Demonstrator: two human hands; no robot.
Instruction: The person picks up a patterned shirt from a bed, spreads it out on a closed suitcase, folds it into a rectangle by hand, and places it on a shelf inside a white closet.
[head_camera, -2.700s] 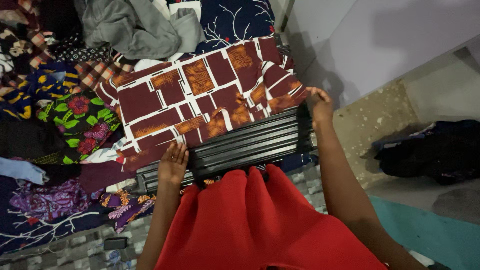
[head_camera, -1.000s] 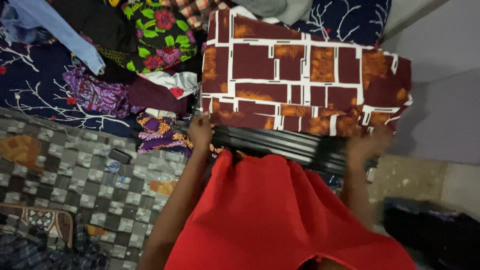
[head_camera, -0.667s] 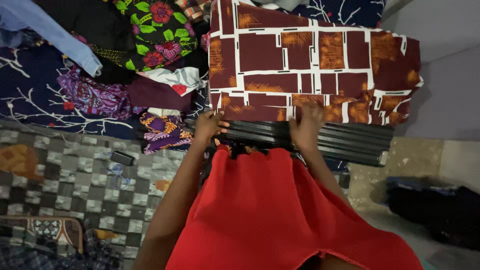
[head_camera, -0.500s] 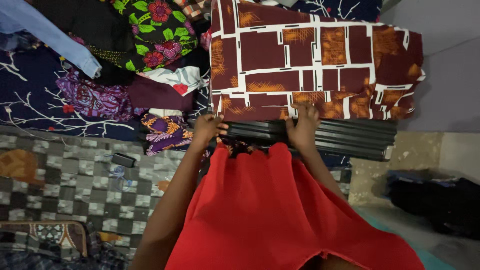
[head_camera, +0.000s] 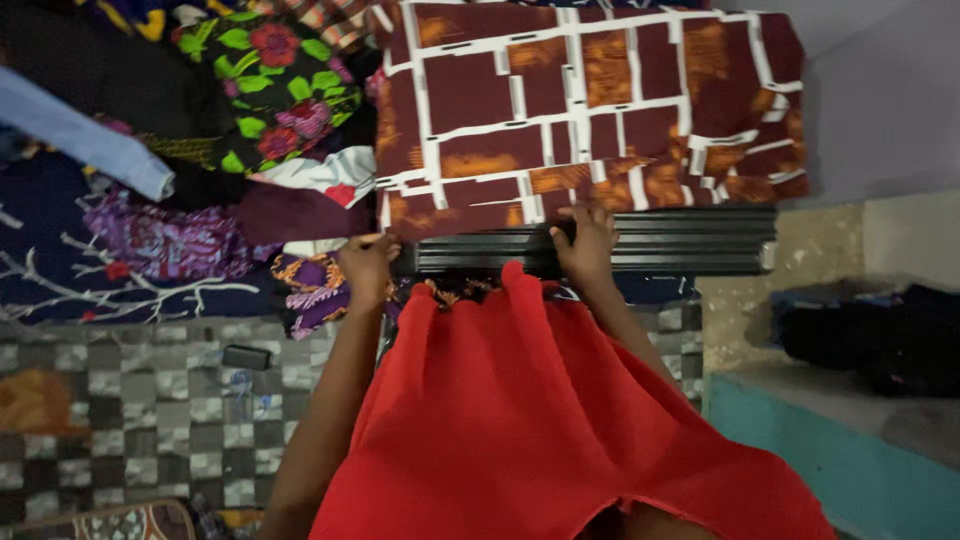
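The left hand (head_camera: 367, 268) sits at the near left corner of the folded cloth (head_camera: 590, 110), fingers curled onto the cloth's near edge where it meets the black suitcase (head_camera: 660, 242); whether it pinches the fabric or only presses on it cannot be told. The right hand (head_camera: 586, 240) rests further right along the same near edge, fingers spread and lying flat over the cloth's hem and the ribbed top of the suitcase. The cloth, maroon with white lines and orange patches, lies spread on the suitcase and stretches away from both hands toward the far side, its right end hanging near the suitcase's right end. Only a strip of the suitcase shows along the near edge, just beyond the person's red dress (head_camera: 540, 420).

Left of the cloth lies a heap of clothes: a green and red flowered piece (head_camera: 270, 90), a purple patterned one (head_camera: 175, 240) and a pale blue sleeve (head_camera: 85, 140). Below them is a checked floor mat (head_camera: 130, 400). To the right, a dark bundle (head_camera: 880, 335) lies on the floor, well apart from the hands.
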